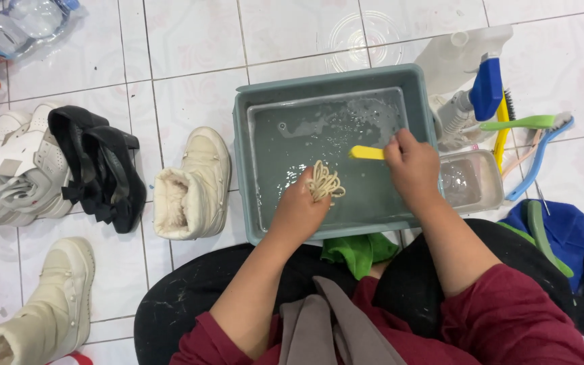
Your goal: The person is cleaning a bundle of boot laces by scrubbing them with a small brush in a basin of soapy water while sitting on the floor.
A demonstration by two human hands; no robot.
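One grey-green basin (336, 78) of soapy water sits on the white tiled floor in front of the seated person. The left hand (300, 209) is over the basin's near side, its fingers closed around one bunch of cream shoelaces (324, 182) that sticks up out of the fist above the water. The right hand (411, 165) is beside it, over the basin's right half, fingers curled tight on one yellow brush (366, 153), whose handle points left toward the laces; the two are near but not touching.

Left of the basin stand two cream fur-lined boots: one boot (194, 186) just beside the basin wall, the second boot (42, 311) at the lower left. Further left lie white sneakers (15, 169) with one black shoe (99, 169) leaning against them. To the right are one small clear tub (471, 181) touching the basin, one white jug with a blue spray head (471, 74), and a few brushes (528, 132) with green, yellow and blue handles. One green cloth (358, 251) rests on the person's lap.
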